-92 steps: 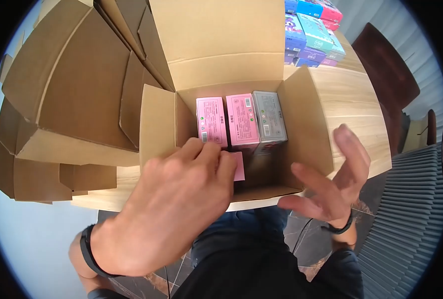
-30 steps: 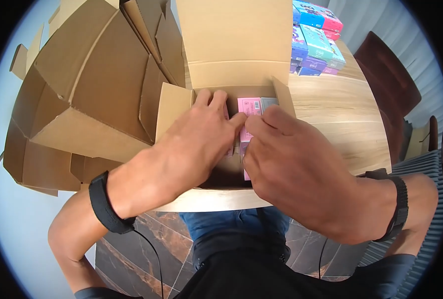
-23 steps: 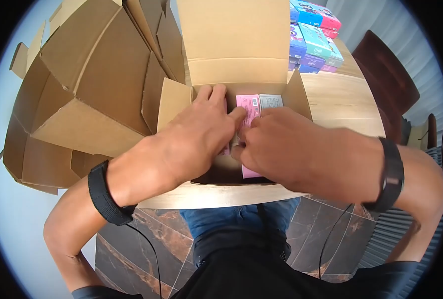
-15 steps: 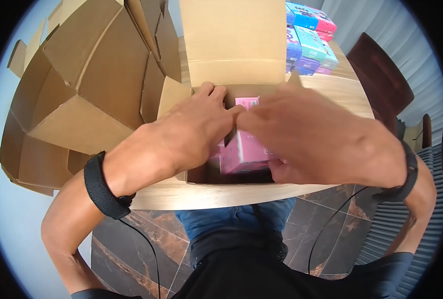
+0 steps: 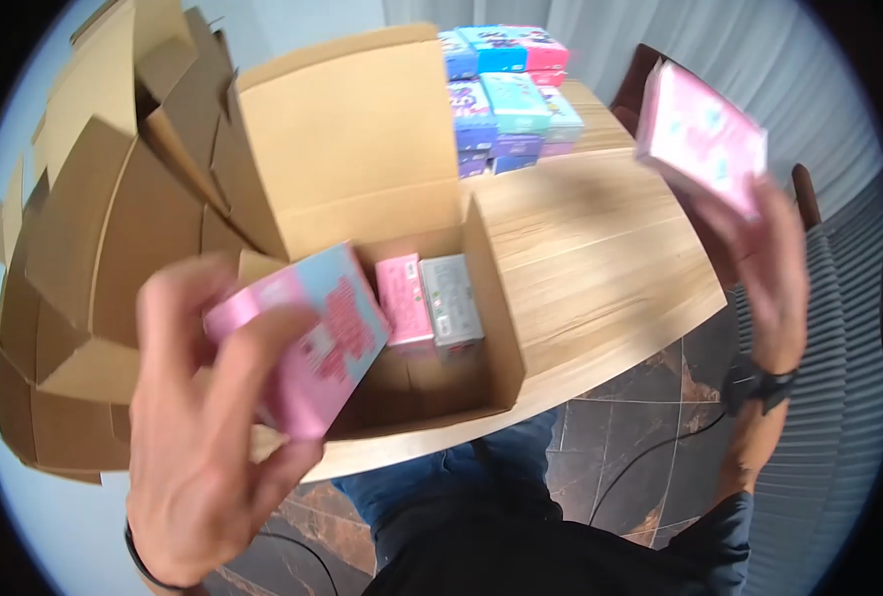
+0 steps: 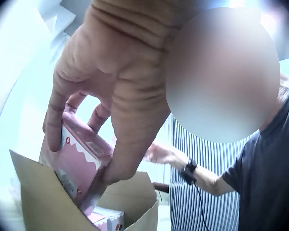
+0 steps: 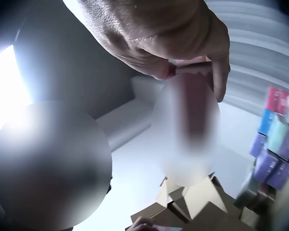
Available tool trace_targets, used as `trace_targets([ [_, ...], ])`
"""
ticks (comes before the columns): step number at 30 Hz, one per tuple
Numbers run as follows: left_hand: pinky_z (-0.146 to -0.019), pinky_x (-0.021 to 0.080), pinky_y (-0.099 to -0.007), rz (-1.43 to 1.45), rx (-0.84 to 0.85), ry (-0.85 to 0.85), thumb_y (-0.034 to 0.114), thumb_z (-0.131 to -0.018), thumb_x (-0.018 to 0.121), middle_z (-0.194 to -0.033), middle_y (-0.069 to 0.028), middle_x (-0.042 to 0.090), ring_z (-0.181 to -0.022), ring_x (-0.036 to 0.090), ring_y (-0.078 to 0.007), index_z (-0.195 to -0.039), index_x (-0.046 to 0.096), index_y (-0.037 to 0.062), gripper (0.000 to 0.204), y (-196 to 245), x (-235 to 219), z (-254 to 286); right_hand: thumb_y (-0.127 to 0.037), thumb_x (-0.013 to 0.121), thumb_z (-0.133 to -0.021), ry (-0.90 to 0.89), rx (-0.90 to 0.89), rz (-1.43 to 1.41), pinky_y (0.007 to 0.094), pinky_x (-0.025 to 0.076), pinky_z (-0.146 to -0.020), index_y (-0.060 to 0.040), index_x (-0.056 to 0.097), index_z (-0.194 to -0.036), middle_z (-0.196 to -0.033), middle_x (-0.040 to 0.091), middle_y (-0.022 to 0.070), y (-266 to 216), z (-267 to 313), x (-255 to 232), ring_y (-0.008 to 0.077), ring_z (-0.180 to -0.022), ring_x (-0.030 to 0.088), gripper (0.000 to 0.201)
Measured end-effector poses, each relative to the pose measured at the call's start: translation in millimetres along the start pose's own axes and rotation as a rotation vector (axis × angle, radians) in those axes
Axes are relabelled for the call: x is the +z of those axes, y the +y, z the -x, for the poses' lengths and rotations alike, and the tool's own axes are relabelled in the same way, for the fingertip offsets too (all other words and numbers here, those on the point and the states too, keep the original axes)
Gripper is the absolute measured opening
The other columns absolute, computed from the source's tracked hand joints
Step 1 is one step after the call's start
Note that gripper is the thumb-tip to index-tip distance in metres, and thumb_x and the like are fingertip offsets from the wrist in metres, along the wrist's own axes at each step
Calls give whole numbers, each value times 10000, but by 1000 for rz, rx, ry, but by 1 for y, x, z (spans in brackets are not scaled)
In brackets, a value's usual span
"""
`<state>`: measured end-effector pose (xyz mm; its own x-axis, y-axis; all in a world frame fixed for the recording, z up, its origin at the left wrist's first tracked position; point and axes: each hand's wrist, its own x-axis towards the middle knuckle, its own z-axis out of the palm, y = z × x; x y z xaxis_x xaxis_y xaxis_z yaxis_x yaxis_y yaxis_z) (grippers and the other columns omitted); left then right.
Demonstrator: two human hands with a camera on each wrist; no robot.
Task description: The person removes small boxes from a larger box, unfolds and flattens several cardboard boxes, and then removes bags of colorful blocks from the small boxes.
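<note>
My left hand (image 5: 203, 427) grips a pink and light-blue box (image 5: 327, 338), tilted over the left side of the open carton (image 5: 506, 348). In the left wrist view, the fingers and thumb hold that pink box (image 6: 79, 166) above the carton flaps. My right hand (image 5: 764, 258) is raised at the far right and pinches another pink box (image 5: 705, 134) by its lower edge, clear of the table. Inside the carton, a pink box (image 5: 404, 298) and a grey box (image 5: 451, 303) stand side by side at the back.
Large empty cartons (image 5: 114, 268) lean at the left. Stacked colourful boxes (image 5: 511, 99) stand at the back of the wooden table (image 5: 600, 258). The carton's raised flap (image 5: 357, 129) stands behind its opening. A dark chair (image 5: 635, 84) is beyond the table's right end.
Both hands have come up out of the carton. The left has lifted a pink box toward the left; the right has carried another far to the right. The view has shifted.
</note>
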<state>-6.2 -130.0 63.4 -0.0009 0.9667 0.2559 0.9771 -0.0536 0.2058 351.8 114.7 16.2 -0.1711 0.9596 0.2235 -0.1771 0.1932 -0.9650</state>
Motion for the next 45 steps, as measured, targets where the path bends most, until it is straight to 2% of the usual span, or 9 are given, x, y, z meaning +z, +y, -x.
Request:
trace_targets([
  [12, -1118, 378, -421, 583, -129, 568, 346, -725, 832, -1399, -171, 466, -1292, 508, -289, -1337, 538, 37, 746, 4, 73, 51, -274, 690, -1008, -5, 565, 46, 373, 626, -928, 89, 540, -1311, -1216, 630, 171, 168, 16, -5, 240, -1027, 695, 496],
  [15, -1026, 470, -480, 523, 46, 524, 340, -644, 931, -1255, -177, 448, -1183, 572, -347, -1238, 609, 49, 736, 22, 74, 41, -460, 823, -872, 15, 91, 800, 401, 504, -948, 36, 329, -1587, -1431, 540, 182, 127, 29, -5, 309, -1250, 588, 1000],
  [19, -923, 594, -432, 752, 169, 617, 276, -776, 919, -1260, -183, 496, -1085, 685, -375, -1002, 816, 53, 334, 66, 104, 24, -556, 885, -750, -439, -462, 414, 511, 302, -1210, 18, 440, -1541, -1669, 287, 286, 13, 82, 48, 420, -1534, 335, 1074],
  [21, -729, 645, -379, 817, 470, 184, 302, -729, 955, -1185, -210, 596, -1042, 707, -390, -964, 799, 81, 358, 49, 78, 1, -341, 894, -741, -730, -678, 667, 534, 429, -1126, -20, 700, -1274, -1440, 504, 317, 5, 91, 48, 473, -1314, 550, 651],
  [22, -869, 624, -459, 777, 348, 510, 384, -797, 912, -1293, -253, 561, -1128, 680, -406, -1084, 779, 64, 450, 76, 91, 4, -256, 878, -752, -899, -766, 655, 536, 471, -1090, -28, 757, -1162, -1337, 578, 302, -11, 86, 50, 472, -1213, 619, 484],
  [28, -1007, 507, -462, 381, 116, 144, 228, -893, 787, -1318, -226, 569, -1132, 615, -358, -1271, 607, -46, 500, 2, 41, -14, -153, 757, -845, 14, -385, 753, 353, 482, -1017, -41, 563, -1461, -1212, 603, 169, 32, 63, 38, 267, -1157, 625, 656],
  [35, -1142, 437, -454, -30, 346, -359, 207, -946, 720, -1518, -201, 447, -1418, 427, -385, -1369, 551, -62, 529, -28, 82, -49, -404, 799, -892, -196, -305, 1355, 458, 464, -1055, -34, 500, -1525, -1442, 502, 270, 126, 45, 8, 407, -1305, 543, 792],
  [39, -1190, 398, -440, -116, 297, -380, 251, -960, 710, -1596, -235, 352, -1508, 303, -408, -1342, 522, -86, 543, -26, 82, -39, -547, 858, -758, -448, -834, 912, 549, 380, -1175, 3, 544, -1485, -1627, 368, 252, 40, 68, 65, 446, -1480, 409, 964],
  [45, -1068, 454, -467, -36, 223, -430, 188, -925, 732, -1452, -260, 420, -1300, 444, -458, -1234, 525, -70, 452, -30, 76, -45, -385, 798, -821, -686, -922, 731, 520, 509, -962, -32, 682, -900, -1231, 675, 141, 60, 76, 135, 414, -1232, 606, 380],
])
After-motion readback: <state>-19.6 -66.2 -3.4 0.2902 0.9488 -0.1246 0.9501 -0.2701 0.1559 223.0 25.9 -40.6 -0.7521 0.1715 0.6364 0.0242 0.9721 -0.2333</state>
